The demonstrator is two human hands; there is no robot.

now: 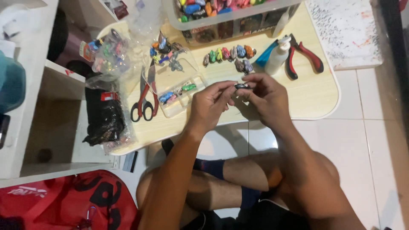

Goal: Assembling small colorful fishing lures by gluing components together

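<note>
**Both hands pinched one small dark piece over the low table**

At the far left stood a white shelf (40, 127), and below it lay a red bag (64, 200). On the left edge of the table (315, 96) sat a black bag (103, 119) inside clear plastic, with a clear bag of coloured bits (106, 55) above it. Red-handled scissors (145, 100) lay just beside a clear tray (179, 87) that held a few small coloured pieces.

The left hand (209, 104) was curled, its thumb and fingertips pressed on the left end of a small dark piece (242, 86). The right hand (266, 96) pinched the other end, fingers bent over it. The piece was held between both hands, above the table's near edge.

Behind the hands ran a row of small coloured figures (230, 54). To the right stood a white glue bottle (277, 55), tilted, and red-handled pliers (303, 57) beside it. A clear bin (230, 19) of coloured pieces stood at the back
</note>
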